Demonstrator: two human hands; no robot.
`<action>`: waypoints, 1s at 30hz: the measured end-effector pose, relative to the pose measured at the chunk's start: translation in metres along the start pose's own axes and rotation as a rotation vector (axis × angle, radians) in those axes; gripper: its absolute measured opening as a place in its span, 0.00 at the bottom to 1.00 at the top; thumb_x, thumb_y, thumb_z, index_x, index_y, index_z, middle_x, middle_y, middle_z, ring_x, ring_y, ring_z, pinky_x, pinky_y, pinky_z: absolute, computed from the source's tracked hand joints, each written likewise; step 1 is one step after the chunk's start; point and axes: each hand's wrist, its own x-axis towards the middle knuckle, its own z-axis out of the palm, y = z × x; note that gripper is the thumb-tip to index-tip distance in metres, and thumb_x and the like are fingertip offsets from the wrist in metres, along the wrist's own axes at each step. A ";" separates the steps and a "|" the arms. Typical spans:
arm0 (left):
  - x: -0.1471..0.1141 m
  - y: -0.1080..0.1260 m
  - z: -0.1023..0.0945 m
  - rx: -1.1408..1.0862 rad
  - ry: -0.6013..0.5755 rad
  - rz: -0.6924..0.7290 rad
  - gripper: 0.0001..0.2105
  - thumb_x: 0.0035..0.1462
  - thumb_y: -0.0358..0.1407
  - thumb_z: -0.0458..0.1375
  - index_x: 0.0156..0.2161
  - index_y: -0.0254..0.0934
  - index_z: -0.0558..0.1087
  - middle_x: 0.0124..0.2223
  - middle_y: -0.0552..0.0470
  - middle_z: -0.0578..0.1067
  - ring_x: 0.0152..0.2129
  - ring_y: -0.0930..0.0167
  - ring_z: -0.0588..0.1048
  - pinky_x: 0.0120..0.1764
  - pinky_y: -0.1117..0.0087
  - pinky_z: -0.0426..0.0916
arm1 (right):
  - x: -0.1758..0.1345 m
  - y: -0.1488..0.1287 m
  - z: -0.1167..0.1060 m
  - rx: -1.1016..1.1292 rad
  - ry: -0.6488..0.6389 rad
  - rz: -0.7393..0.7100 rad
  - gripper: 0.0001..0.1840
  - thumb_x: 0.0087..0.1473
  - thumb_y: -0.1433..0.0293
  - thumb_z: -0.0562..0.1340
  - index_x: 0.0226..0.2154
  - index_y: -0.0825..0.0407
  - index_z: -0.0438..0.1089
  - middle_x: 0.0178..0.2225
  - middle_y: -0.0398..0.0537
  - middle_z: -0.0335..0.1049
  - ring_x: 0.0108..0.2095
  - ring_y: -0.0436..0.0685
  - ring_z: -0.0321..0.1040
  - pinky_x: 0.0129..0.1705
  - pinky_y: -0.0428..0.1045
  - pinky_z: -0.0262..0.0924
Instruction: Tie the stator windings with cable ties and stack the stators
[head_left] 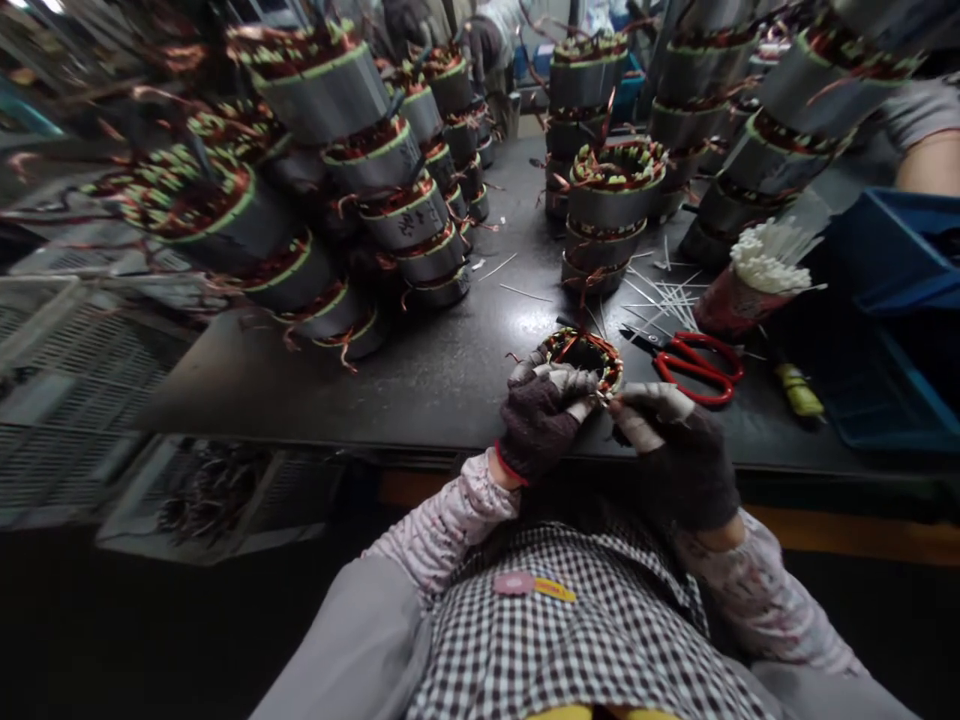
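Observation:
A motor stator (583, 345) with copper windings and pale green insulation stands on the dark table in front of me. My left hand (541, 405), in a dark glove with pale wrapped fingertips, is closed around its near left rim. At the near right rim, the fingers of my right hand (667, 430) are pinched together; what sits between them is too small to make out. Red-handled scissors (701, 365) lie just right of the stator, blades pointing left. White sticks or ties (660, 300) are scattered behind the scissors.
Tall stacks of wound stators (405, 215) line the left, with more stacks (604, 215) behind and right. A cup of white sticks (739, 295), a yellow-handled tool (799, 390) and blue bins (885, 330) are at right. A crate (127, 520) sits below left. Other people are partly visible beyond.

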 end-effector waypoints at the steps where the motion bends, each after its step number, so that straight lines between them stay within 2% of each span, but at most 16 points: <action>1: 0.000 0.000 0.000 0.001 0.005 0.003 0.02 0.70 0.37 0.73 0.45 0.45 0.88 0.44 0.54 0.92 0.47 0.62 0.90 0.73 0.43 0.75 | -0.001 0.001 0.000 -0.007 0.014 -0.018 0.09 0.73 0.56 0.70 0.46 0.43 0.83 0.42 0.50 0.87 0.40 0.64 0.85 0.53 0.65 0.84; 6: 0.002 0.003 -0.002 -0.034 0.019 0.038 0.01 0.70 0.35 0.72 0.44 0.44 0.88 0.43 0.54 0.92 0.46 0.62 0.90 0.75 0.44 0.74 | 0.006 0.012 0.001 -0.074 -0.074 -0.073 0.09 0.72 0.58 0.69 0.45 0.43 0.83 0.44 0.52 0.88 0.43 0.66 0.86 0.52 0.64 0.84; 9: 0.003 0.008 -0.007 -0.046 -0.014 0.027 0.03 0.70 0.35 0.72 0.46 0.45 0.88 0.45 0.54 0.92 0.47 0.62 0.89 0.75 0.44 0.74 | 0.012 0.016 0.002 -0.119 -0.068 -0.118 0.08 0.72 0.60 0.68 0.47 0.43 0.84 0.46 0.53 0.88 0.47 0.68 0.86 0.55 0.67 0.83; 12: 0.003 0.010 -0.011 -0.027 -0.026 -0.010 0.04 0.71 0.37 0.72 0.47 0.47 0.89 0.45 0.53 0.92 0.47 0.61 0.89 0.74 0.43 0.74 | 0.016 0.008 0.000 -0.167 -0.034 -0.210 0.09 0.72 0.61 0.67 0.45 0.43 0.86 0.49 0.55 0.88 0.53 0.71 0.84 0.58 0.70 0.82; 15: 0.003 0.009 -0.011 -0.032 -0.037 0.001 0.04 0.71 0.38 0.71 0.47 0.46 0.89 0.45 0.53 0.92 0.47 0.61 0.89 0.73 0.43 0.74 | 0.017 -0.007 -0.005 -0.142 -0.043 -0.273 0.08 0.71 0.62 0.68 0.41 0.42 0.85 0.48 0.54 0.87 0.53 0.71 0.84 0.58 0.71 0.82; 17: 0.002 0.007 -0.010 -0.012 -0.027 0.019 0.05 0.71 0.39 0.70 0.47 0.46 0.89 0.46 0.52 0.92 0.47 0.61 0.90 0.72 0.44 0.75 | 0.015 -0.015 -0.008 -0.068 -0.044 -0.245 0.07 0.71 0.62 0.69 0.41 0.41 0.85 0.52 0.54 0.86 0.57 0.71 0.83 0.60 0.71 0.81; 19: 0.002 0.004 -0.009 0.035 -0.007 0.056 0.06 0.71 0.39 0.69 0.47 0.45 0.89 0.48 0.51 0.92 0.49 0.59 0.90 0.72 0.44 0.75 | 0.010 -0.016 -0.008 0.043 -0.061 -0.154 0.08 0.73 0.59 0.68 0.44 0.40 0.84 0.55 0.53 0.85 0.60 0.70 0.82 0.63 0.70 0.81; 22: 0.001 -0.001 -0.010 0.107 -0.008 0.131 0.09 0.73 0.39 0.66 0.51 0.44 0.89 0.50 0.50 0.92 0.51 0.59 0.90 0.73 0.44 0.74 | -0.002 -0.006 -0.006 0.180 -0.092 0.036 0.14 0.73 0.51 0.67 0.44 0.42 0.80 0.48 0.50 0.85 0.51 0.66 0.84 0.58 0.66 0.83; 26: -0.001 -0.008 -0.009 0.162 -0.025 0.228 0.08 0.74 0.38 0.65 0.48 0.45 0.88 0.44 0.52 0.92 0.49 0.60 0.90 0.70 0.47 0.76 | -0.006 -0.009 0.005 0.353 -0.182 0.246 0.16 0.72 0.49 0.70 0.45 0.44 0.78 0.34 0.44 0.80 0.34 0.57 0.77 0.40 0.54 0.79; 28: -0.001 -0.009 -0.007 0.198 -0.027 0.252 0.08 0.74 0.39 0.65 0.45 0.44 0.88 0.43 0.50 0.91 0.48 0.60 0.90 0.69 0.48 0.76 | 0.008 -0.020 0.021 0.535 -0.109 0.232 0.16 0.72 0.49 0.70 0.46 0.44 0.76 0.32 0.41 0.78 0.30 0.54 0.73 0.35 0.51 0.76; 30: -0.001 -0.005 -0.006 0.218 -0.029 0.265 0.09 0.74 0.41 0.64 0.43 0.44 0.87 0.43 0.49 0.91 0.47 0.59 0.89 0.68 0.48 0.76 | 0.032 -0.027 0.039 0.648 0.084 0.131 0.19 0.69 0.46 0.72 0.44 0.43 0.74 0.35 0.42 0.78 0.32 0.54 0.75 0.38 0.53 0.79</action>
